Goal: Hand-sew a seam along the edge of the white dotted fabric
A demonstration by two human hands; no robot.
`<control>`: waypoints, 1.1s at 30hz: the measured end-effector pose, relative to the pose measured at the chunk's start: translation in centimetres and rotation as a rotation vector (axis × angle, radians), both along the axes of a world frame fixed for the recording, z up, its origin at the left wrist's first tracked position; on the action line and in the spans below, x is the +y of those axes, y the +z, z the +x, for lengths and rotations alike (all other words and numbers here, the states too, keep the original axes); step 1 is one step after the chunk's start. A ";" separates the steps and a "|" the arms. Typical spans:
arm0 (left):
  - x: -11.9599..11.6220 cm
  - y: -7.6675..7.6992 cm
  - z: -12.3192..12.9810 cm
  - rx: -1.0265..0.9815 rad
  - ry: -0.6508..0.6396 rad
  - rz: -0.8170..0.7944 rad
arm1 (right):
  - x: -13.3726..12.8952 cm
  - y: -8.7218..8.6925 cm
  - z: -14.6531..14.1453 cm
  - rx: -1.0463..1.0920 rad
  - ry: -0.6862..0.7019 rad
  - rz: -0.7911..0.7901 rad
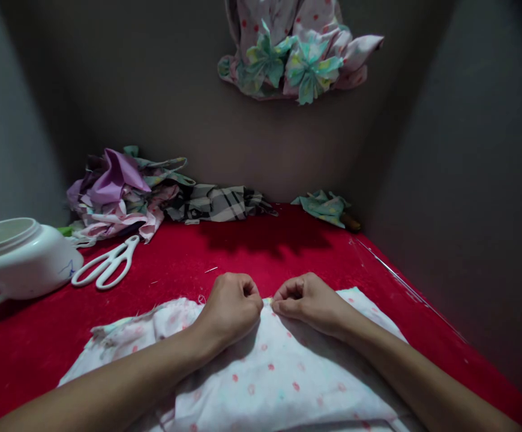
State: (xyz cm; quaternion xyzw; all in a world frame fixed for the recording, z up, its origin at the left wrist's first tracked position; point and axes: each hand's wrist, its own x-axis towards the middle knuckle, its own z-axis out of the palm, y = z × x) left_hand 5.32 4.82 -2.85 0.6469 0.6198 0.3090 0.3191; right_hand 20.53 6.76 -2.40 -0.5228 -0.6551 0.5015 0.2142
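Observation:
White cloth with pink dots (270, 375) lies spread on the red surface in front of me. My left hand (236, 306) is closed at its far edge, thumb and fingers pinched together. Just to its right, my right hand (308, 300) pinches the same edge, where a bit of yellowish trim shows between the two hands. A short gap separates the fingertips. Whether a needle sits in the fingers is hidden. The cloth's left edge looks frayed, with loose threads.
White scissors (108, 264) lie left, beside a white pot (27, 258). A needle (211, 269) rests beyond the cloth. Fabric scraps (117, 180) pile at the back left, near checked cloth (220, 203) and green cloth (321, 207). A dotted garment (288, 60) hangs above.

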 end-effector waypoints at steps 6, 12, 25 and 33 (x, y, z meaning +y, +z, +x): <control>-0.3 -0.2 -0.2 -0.068 0.002 0.058 | 0.1 -0.1 0.1 0.006 -0.003 -0.007; -1.2 0.2 0.3 0.164 -0.155 0.171 | 0.3 -0.6 0.3 0.063 0.014 -0.003; -0.9 0.0 0.2 0.258 -0.155 0.170 | 0.3 -0.8 0.2 -0.001 0.015 0.049; -0.9 -0.2 0.5 0.307 -0.187 0.197 | 0.2 -1.2 0.3 -0.055 0.013 0.131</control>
